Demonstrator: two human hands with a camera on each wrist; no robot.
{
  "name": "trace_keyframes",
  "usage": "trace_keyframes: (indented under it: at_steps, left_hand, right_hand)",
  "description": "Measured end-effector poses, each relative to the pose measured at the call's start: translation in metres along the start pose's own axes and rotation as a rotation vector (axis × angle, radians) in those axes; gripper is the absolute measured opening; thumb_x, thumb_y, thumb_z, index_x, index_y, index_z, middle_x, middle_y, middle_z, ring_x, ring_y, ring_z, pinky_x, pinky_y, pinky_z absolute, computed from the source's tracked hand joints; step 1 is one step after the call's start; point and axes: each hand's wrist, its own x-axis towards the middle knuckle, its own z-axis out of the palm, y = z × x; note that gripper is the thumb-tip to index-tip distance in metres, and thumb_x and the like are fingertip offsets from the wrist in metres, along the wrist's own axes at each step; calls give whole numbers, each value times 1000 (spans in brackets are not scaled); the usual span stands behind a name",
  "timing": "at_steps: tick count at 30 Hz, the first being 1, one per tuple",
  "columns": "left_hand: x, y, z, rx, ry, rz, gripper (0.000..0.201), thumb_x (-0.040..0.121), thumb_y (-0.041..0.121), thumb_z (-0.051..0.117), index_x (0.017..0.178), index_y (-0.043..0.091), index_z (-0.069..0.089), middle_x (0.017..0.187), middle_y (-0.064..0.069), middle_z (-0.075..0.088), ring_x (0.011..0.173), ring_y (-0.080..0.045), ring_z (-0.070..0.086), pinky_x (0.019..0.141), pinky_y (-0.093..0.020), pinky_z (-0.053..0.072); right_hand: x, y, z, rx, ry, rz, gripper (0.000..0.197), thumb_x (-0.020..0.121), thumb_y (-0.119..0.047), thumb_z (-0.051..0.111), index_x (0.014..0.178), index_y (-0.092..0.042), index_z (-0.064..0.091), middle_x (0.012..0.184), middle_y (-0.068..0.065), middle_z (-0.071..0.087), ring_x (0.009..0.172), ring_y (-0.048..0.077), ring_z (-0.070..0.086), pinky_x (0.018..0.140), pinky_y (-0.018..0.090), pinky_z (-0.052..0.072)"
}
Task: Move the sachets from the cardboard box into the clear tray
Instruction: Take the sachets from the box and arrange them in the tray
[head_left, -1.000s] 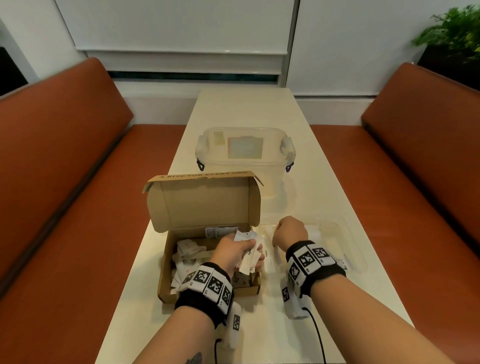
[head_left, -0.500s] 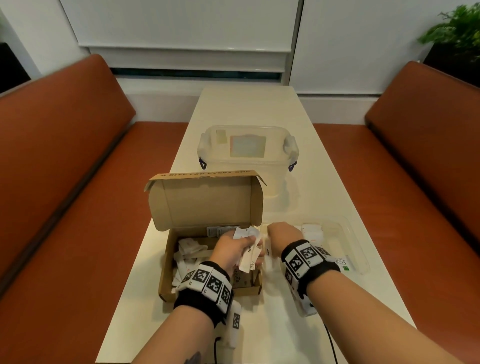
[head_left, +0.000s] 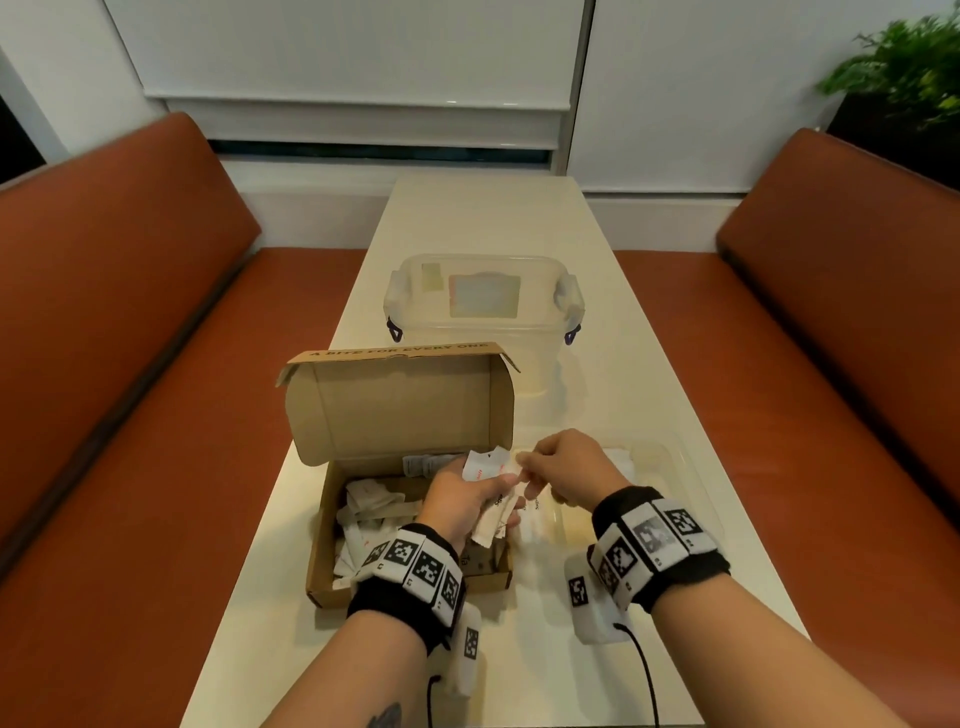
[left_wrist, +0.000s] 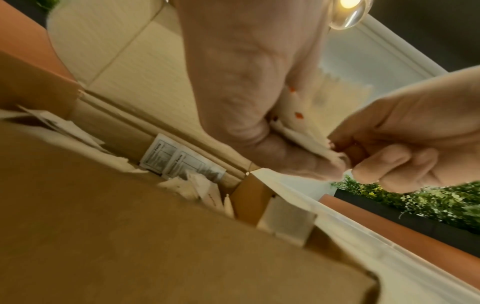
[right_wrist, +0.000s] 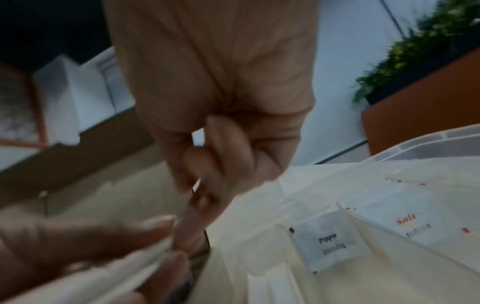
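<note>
Looks like a café or restaurant booth: orange padded benches (head_left: 130, 291) flanking a narrow cream desk (head_left: 488, 218), planter (head_left: 904, 78) behind the right bench.

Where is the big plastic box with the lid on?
In the head view the lidded plastic container stands in the middle of the table, just behind the open cardboard box and farther away than both hands.

Right hand (right_wrist: 207, 164) pinching sachets (right_wrist: 124, 273), Pepper sachet (right_wrist: 330, 240) in clear tray (right_wrist: 428, 139)
</note>
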Motion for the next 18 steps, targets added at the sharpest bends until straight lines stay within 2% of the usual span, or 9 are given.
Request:
trace_keyframes:
  at_steps: [2, 4, 6, 7, 8, 9, 13, 15, 18]
  left_hand:
    - [3, -2, 3, 47, 43, 36, 19, 83, 0, 67, 101, 2, 62, 86, -16, 69, 69, -26, 66, 57, -33, 56]
    - [6, -3, 7, 103, 97, 77, 24, 82, 5, 70, 105, 2, 62, 91, -12, 71, 78, -25, 67, 70, -35, 55]
    - [7, -3, 12, 104, 121, 63, 34, 86, 16, 69, 115, 4, 56, 99, -9, 70, 89, -26, 67, 77, -37, 54]
    - [6, -2, 15, 107, 129, 36, 38, 88, 23, 67, 120, 13, 50, 108, -9, 66, 96, -27, 65, 78, -37, 54]
    - [7, -1, 16, 112, 139, 1, 54, 90, 28, 63, 136, 14, 41, 116, -10, 62, 102, -28, 63, 76, -36, 54]
    - [7, -1, 17, 115, 140, -18, 56, 92, 29, 60, 140, 12, 37, 120, -12, 60, 103, -29, 62, 72, -35, 54]
    - [7, -1, 17, 173, 117, -9, 40, 97, 17, 52, 134, 4, 46, 124, -18, 60, 105, -34, 62, 79, -41, 53]
    - [6, -2, 16, 175, 102, -1, 35, 96, 13, 53, 130, 5, 49, 119, -16, 63, 91, -29, 65, 67, -34, 55]
    - [6, -1, 16, 139, 94, -7, 36, 95, 10, 54, 130, 5, 48, 110, -13, 64, 75, -22, 65, 54, -28, 53]
  right_hand:
    - [-9, -1, -4, 137, -131, 52, 14, 87, -22, 62, 80, -10, 60, 66, 5, 71, 43, 9, 54, 44, 18, 43]
    - [-15, 2, -4, 272, -218, 89, 22, 81, -18, 72, 87, -10, 53, 68, 10, 71, 46, 13, 60, 46, 20, 50]
    - [-17, 5, -1, 352, -201, 115, 33, 75, -14, 79, 87, -10, 48, 69, 12, 69, 48, 15, 62, 51, 27, 56]
    - [-16, 7, 2, 369, -164, 125, 36, 73, -12, 80, 88, -10, 47, 70, 12, 67, 49, 17, 61, 57, 31, 59]
    - [-16, 9, 4, 383, -125, 136, 38, 72, -10, 81, 90, -9, 47, 71, 13, 66, 50, 18, 61, 62, 35, 60]
    - [-15, 11, 5, 402, -91, 149, 39, 71, -8, 81, 92, -9, 48, 72, 14, 66, 50, 19, 61, 66, 37, 61]
    - [-13, 16, 4, 465, -30, 192, 44, 68, 3, 80, 98, -7, 49, 75, 14, 65, 47, 17, 63, 59, 32, 60]
    - [-14, 17, 2, 476, -30, 196, 43, 68, 5, 80, 96, -7, 50, 75, 13, 64, 46, 14, 63, 52, 26, 57]
    - [-14, 17, 0, 467, -36, 191, 37, 69, 5, 79, 90, -7, 52, 78, 14, 64, 55, 17, 64, 51, 22, 54]
